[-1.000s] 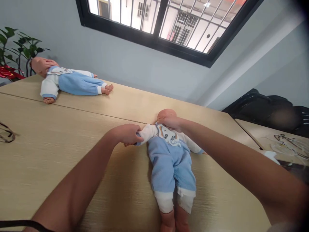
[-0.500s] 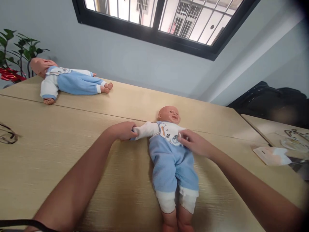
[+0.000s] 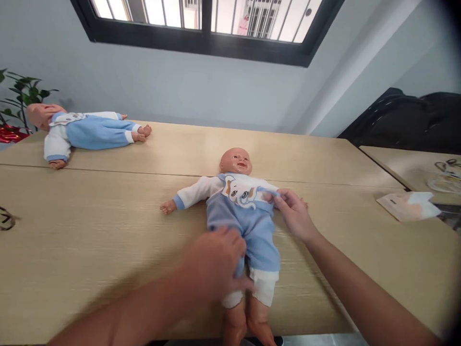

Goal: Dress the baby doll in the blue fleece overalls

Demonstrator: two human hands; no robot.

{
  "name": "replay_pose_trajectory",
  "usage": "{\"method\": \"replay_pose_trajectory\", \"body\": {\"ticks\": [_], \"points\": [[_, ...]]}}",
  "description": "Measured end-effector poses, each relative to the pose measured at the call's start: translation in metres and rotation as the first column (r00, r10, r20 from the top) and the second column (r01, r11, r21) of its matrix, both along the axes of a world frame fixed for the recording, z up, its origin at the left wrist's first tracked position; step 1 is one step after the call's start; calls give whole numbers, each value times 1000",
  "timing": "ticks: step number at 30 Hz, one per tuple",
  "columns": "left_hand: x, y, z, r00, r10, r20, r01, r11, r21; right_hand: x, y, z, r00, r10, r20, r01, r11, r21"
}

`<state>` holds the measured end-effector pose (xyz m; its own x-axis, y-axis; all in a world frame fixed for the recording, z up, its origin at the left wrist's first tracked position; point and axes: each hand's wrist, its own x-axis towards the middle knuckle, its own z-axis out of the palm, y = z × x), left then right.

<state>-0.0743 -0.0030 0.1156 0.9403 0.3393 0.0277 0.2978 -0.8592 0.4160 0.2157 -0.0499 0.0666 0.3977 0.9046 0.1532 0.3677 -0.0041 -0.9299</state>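
Note:
A baby doll (image 3: pixel 236 161) lies face up on the wooden table, dressed in a blue and white outfit (image 3: pixel 261 240) with an animal face on the chest. Its bare feet point toward me. My right hand (image 3: pixel 293 214) pinches blue cloth of this outfit at the doll's side, by the arm on the right. That arm is mostly covered, with only the tip of its small hand showing. My left hand (image 3: pixel 216 262), smeared by motion, is over the doll's legs with its thumb spread from the fingers and nothing visible in it. The doll's other arm stretches out to the left.
A second doll (image 3: pixel 97 132) in a like outfit lies along the table's back left, near a potted plant (image 3: pixel 27 91). White papery material (image 3: pixel 408 205) lies at the right. A dark chair back (image 3: pixel 406 117) stands beyond. Part of some glasses (image 3: pixel 6 218) shows at the left edge.
My left hand has let go of the doll's sleeve end and moved down and right over its legs. My right hand has shifted from the chest to the doll's side. The view has tilted.

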Motion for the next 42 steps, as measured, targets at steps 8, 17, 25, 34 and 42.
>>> {"method": "replay_pose_trajectory", "body": {"ticks": [8,17,25,34,42], "points": [[-14,-22,-12,979,-70,-190,59,996,-64,31,-1,-6,992,92,-91,-91,996,12],[105,59,22,968,46,245,-102,971,218,32,-10,-11,949,26,314,-55,995,84],[159,96,16,998,7,60,-11,998,68,18,-5,-23,955,-113,274,75,986,147],[149,95,17,966,39,257,-29,999,-43,6,-4,-24,962,-26,273,-13,990,138],[134,98,22,992,57,112,-30,972,-232,1,-3,-29,795,-362,487,236,924,301]]}}
